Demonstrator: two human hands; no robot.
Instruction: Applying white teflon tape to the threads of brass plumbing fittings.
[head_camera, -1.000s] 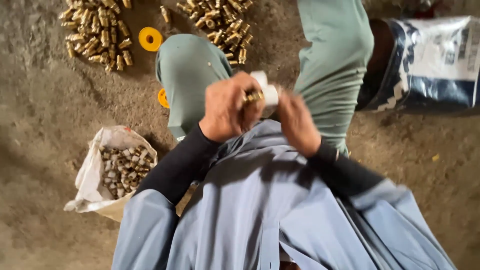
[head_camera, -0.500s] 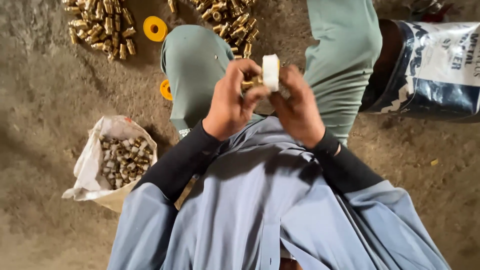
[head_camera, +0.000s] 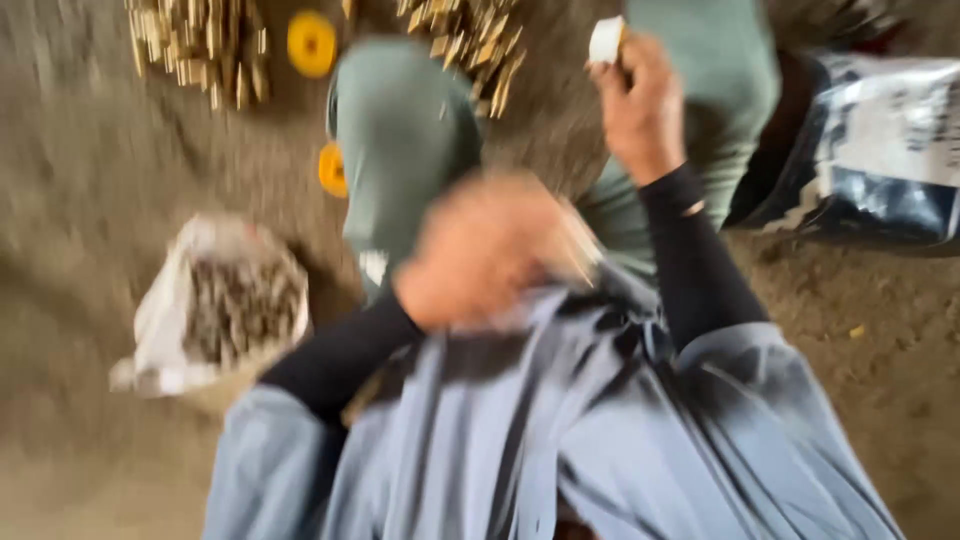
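Right hand (head_camera: 640, 105) raised far, gripping a small white roll (head_camera: 606, 40); blurred left hand (head_camera: 485, 250), grip unclear, hovers near the lap, right of a bag of metal pieces (head_camera: 235, 305).

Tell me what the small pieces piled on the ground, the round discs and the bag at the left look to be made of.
Small pieces: probably brass, yellow-gold with a dull shine, though blurred. Round discs: likely plastic, flat uniform yellow with no gleam. Bag: thin plastic film, whitish and crumpled, with its mouth open over darker grey-brown pieces whose material cannot be told.
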